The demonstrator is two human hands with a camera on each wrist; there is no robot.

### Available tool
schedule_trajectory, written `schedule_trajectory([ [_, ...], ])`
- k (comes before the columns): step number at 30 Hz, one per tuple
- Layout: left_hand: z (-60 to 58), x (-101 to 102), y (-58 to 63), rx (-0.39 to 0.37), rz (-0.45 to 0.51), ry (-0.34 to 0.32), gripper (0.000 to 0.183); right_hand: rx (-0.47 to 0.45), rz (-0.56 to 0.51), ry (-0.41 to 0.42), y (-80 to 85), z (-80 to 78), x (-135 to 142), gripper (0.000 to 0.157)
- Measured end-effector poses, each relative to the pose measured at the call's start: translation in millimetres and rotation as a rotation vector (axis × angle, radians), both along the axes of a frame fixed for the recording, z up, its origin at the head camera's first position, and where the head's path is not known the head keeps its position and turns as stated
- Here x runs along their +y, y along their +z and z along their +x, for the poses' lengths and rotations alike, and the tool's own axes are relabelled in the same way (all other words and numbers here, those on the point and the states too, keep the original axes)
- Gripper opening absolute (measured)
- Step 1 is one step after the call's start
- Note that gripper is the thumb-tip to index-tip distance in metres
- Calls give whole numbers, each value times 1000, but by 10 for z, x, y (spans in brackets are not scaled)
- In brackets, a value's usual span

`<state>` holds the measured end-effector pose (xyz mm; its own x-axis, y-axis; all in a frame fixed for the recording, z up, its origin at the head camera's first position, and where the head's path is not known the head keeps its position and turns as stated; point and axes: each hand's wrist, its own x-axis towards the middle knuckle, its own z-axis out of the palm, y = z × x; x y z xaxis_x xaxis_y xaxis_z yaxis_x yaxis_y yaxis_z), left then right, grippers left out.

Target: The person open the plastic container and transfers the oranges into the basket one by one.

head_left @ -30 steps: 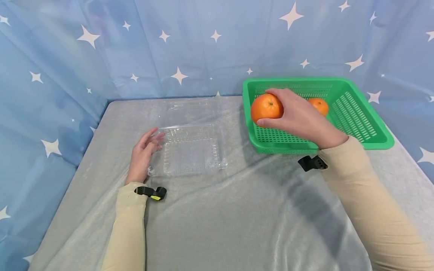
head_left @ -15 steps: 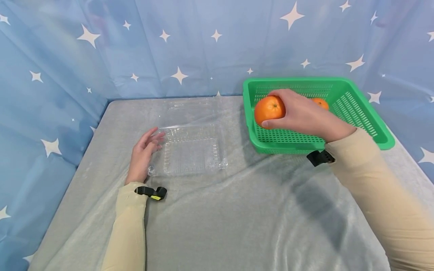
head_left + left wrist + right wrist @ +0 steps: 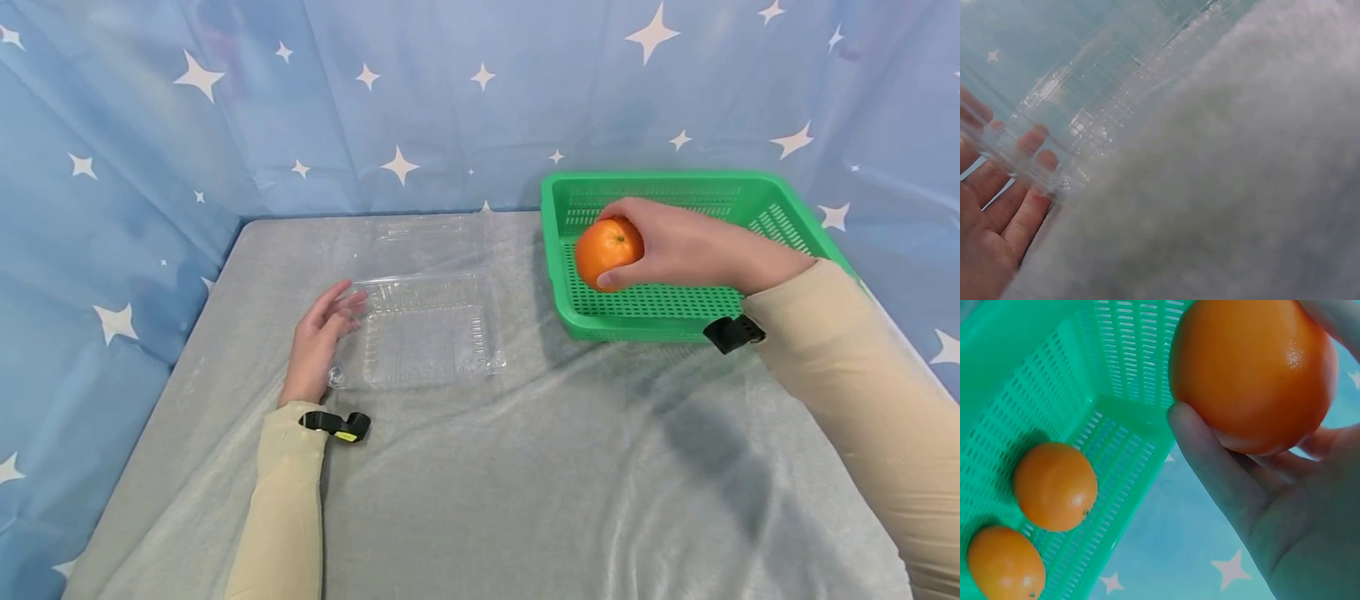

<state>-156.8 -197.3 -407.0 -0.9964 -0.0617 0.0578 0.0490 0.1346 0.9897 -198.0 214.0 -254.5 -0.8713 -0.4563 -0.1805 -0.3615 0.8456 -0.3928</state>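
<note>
My right hand (image 3: 671, 246) grips an orange (image 3: 610, 252) between thumb and fingers, over the left part of a green plastic basket (image 3: 626, 328). In the right wrist view the held orange (image 3: 1254, 375) is large, with the thumb curled against its side. Two more oranges lie in the basket there, one orange (image 3: 1055, 486) above another orange (image 3: 1006, 562); the hand hides them in the head view. My left hand (image 3: 315, 346), fingers loosely extended, rests at the left side of a clear plastic clamshell box (image 3: 423, 342). The left wrist view shows its fingers (image 3: 1025, 219) through the plastic.
The clamshell's lid (image 3: 420, 242) lies folded back toward the curtain. Grey cloth (image 3: 480, 492) covers the table. A blue star-patterned curtain (image 3: 450, 108) hangs along the back and left edges. The basket stands at the back right.
My right hand has moved right and slightly toward me with the orange, still over the basket. It now covers the other orange seen earlier in the head view. The left hand stays put.
</note>
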Motion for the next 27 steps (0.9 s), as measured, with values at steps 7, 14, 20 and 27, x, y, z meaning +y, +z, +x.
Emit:
schedule_trajectory([
  [7,-3,-6,10,2,-2,1,41,-32,40,35,44,-59,21,71],
  [14,-11,-13,-8,3,10,2,42,-51,58,57,78,-131,35,75],
  [20,-23,-22,-30,24,31,-23,41,-71,73,33,62,-201,48,76],
  [27,-9,-30,-20,26,22,-19,42,-109,102,1,22,-294,78,80],
])
